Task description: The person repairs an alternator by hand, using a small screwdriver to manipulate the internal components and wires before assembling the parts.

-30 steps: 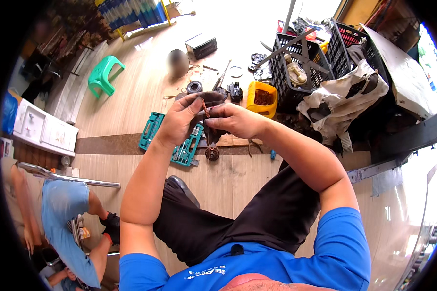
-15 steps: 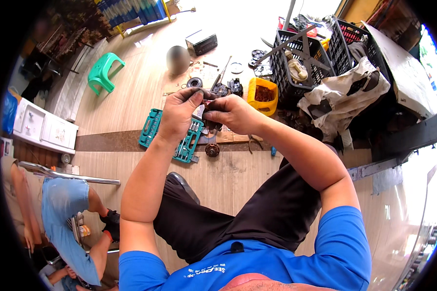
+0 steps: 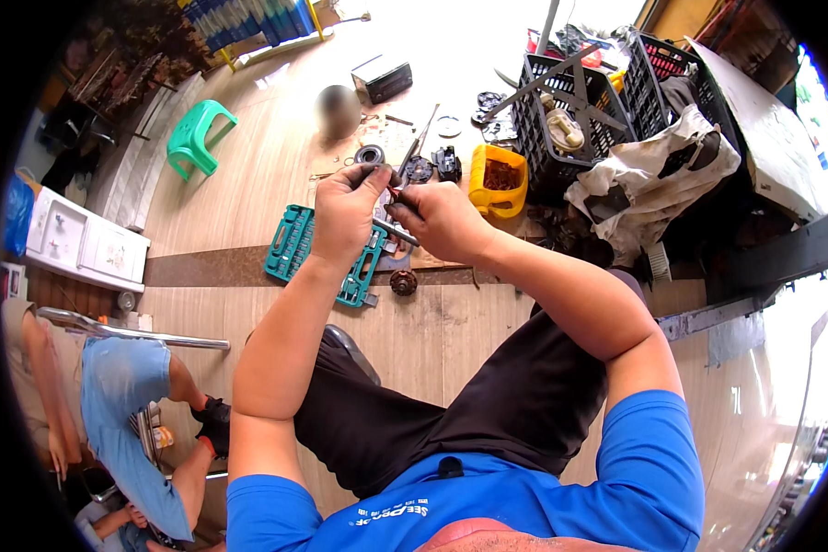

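My left hand (image 3: 348, 207) and my right hand (image 3: 442, 219) meet in front of me, fingers pinched close together. Between the fingertips shows a thin reddish piece (image 3: 394, 190), too small to name. A grey rod-like piece (image 3: 397, 232) slants just below the fingers; whether a hand holds it I cannot tell. An open teal tool case (image 3: 291, 247) with sockets lies under my left wrist, partly hidden by it. A round, brownish toothed part (image 3: 403, 282) sits on the floor beside the case. Beyond my fingers lie a dark ring (image 3: 369, 155) and several dark machine parts (image 3: 447, 165).
A yellow cut-open container (image 3: 500, 204) with rusty contents stands right of the parts. Black crates (image 3: 535, 156) and a dirty white cloth (image 3: 649, 184) fill the right. At the left are a green stool (image 3: 193, 138) and a seated person (image 3: 124, 386). A metal box (image 3: 384, 81) stands farther off.
My right hand's fingers have shifted slightly, and the reddish piece shows more plainly. The grey rod-like piece now shows below my fingers, where dark shapes were before.
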Demonstrator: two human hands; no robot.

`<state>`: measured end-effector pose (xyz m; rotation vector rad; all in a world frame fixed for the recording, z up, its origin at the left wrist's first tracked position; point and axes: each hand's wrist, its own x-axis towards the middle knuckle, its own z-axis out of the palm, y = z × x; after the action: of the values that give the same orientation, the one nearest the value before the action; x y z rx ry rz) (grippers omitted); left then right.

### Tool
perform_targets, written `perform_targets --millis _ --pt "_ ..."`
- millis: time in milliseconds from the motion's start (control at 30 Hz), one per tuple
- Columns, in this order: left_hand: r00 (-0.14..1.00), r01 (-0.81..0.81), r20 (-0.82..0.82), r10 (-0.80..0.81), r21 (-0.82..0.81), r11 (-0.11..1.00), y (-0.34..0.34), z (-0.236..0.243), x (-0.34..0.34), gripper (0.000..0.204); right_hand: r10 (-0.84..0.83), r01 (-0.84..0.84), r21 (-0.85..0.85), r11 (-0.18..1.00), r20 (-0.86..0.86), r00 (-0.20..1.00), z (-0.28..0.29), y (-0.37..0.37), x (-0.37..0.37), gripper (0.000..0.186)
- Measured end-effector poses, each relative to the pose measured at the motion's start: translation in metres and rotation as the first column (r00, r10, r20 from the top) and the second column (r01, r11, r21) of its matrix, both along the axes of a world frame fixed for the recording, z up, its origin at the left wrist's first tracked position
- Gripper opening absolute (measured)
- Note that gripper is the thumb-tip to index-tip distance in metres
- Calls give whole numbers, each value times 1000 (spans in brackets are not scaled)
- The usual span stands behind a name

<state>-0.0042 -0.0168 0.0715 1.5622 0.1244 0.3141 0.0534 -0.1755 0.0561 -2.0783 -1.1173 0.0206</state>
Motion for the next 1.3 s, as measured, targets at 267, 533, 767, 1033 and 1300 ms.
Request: perform_targets --millis 267,533,767,1033,1300 --pt "927 358 88 -366 -505 786 1 8 -3 32 372 -212 307 928 -787 491 -7 -12 18 28" --pt "967 245 151 -206 -326 913 7 -2 -4 26 401 -162 369 915 -791 462 6 -11 16 24" --pt "990 -136 -14 137 74 988 6 -9 -5 22 35 -35 -9 999 -8 999 -1 8 0 19" --pt "981 194 29 -192 -141 971 23 -16 9 24 280 -247 133 960 -407 870 14 -15 16 27" --pt "819 573 250 -516 -414 708 42 -27 7 30 456 -242 396 886 -642 616 -10 2 21 34"
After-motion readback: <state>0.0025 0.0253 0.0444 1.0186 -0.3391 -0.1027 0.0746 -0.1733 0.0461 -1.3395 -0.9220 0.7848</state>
